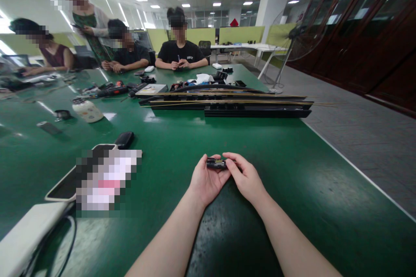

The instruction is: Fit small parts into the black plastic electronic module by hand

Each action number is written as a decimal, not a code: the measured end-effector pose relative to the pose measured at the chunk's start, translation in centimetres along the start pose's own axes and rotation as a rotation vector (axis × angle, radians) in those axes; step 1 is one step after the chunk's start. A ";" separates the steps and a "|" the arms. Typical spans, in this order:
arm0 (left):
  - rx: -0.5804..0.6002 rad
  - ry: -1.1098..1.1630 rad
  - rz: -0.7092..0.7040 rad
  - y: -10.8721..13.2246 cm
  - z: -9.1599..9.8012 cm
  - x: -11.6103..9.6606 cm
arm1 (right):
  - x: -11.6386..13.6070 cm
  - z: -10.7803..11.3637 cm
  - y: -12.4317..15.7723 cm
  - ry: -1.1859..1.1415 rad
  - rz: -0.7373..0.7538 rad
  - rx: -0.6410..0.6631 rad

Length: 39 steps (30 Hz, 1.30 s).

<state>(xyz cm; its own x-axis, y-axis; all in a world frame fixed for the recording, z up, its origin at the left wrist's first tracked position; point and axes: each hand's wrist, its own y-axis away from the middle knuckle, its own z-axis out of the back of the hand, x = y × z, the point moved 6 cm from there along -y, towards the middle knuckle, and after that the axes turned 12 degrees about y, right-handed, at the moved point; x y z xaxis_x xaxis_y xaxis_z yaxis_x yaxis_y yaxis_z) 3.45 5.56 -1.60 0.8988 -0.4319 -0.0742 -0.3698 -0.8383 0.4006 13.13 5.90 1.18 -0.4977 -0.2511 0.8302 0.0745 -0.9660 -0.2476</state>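
A green table [325, 190] fills the view. Long black rails [256, 110] topped with thin rods are laid across its middle, and four people are gathered at the far end. A phone [61, 188] is lying near the left edge. Close to the near edge, the left hand [206, 181] and right hand [248, 179] are brought together just above the table. A small black part [216, 163] is held between them, the fingers of both hands being closed on its ends.
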 end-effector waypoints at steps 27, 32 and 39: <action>0.070 -0.029 0.019 -0.1 0.1 -0.3 | 1.2 -0.2 0.4 0.160 0.131 0.011; 0.054 -0.002 0.034 -0.1 0.0 -0.2 | 0.9 -0.3 0.3 0.198 0.109 0.045; 0.020 -0.007 0.035 -0.1 0.2 -0.1 | 0.6 -0.6 0.3 0.198 0.119 0.087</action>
<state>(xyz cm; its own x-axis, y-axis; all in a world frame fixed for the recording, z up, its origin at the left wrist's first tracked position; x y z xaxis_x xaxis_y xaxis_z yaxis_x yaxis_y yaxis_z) 3.31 5.64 -1.78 0.8836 -0.4635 -0.0666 -0.4058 -0.8289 0.3850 12.33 5.56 1.26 -0.6401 -0.3552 0.6813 0.2127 -0.9340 -0.2871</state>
